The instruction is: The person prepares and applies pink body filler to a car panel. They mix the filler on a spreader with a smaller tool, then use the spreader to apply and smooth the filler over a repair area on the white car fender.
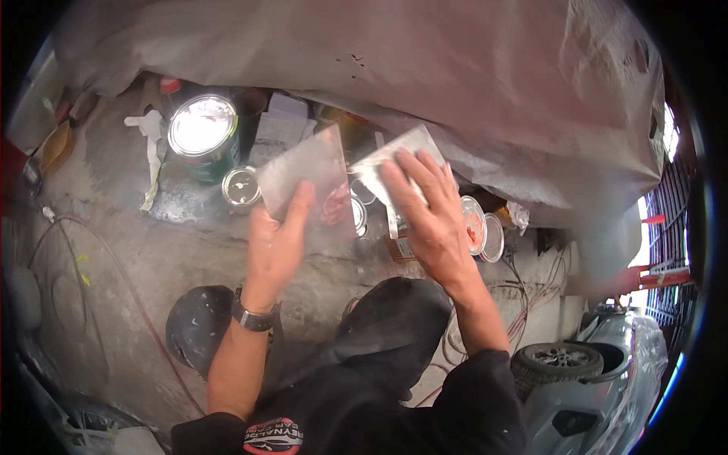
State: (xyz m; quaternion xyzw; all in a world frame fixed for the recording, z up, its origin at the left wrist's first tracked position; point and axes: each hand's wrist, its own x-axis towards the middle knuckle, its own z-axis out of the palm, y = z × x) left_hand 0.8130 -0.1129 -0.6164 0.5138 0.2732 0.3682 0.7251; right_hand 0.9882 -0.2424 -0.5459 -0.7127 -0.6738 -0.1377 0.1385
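Observation:
My left hand (274, 243) grips a thin flat grey plate (312, 163), its thumb lying on the upper face. A reddish-pink patch shows at the plate's right side; whether it is a smear or something seen through the plate I cannot tell. My right hand (431, 220) is closed on a second flat, shiny pale plate (418, 141), fingers over its top and slightly blurred. The two plates are held close together with a small gap between them. Beyond the left plate stands a small open tin (242, 186). Beside my right wrist is a round container with orange-red residue (473, 227).
A large green can (203, 136) with a shiny lid stands at the back left, near a crumpled white strip (154, 159). Grey sheeting (455, 61) hangs across the far side. Hoses (121, 280) lie on the floor. A wheel (560, 360) and grey car part are at lower right.

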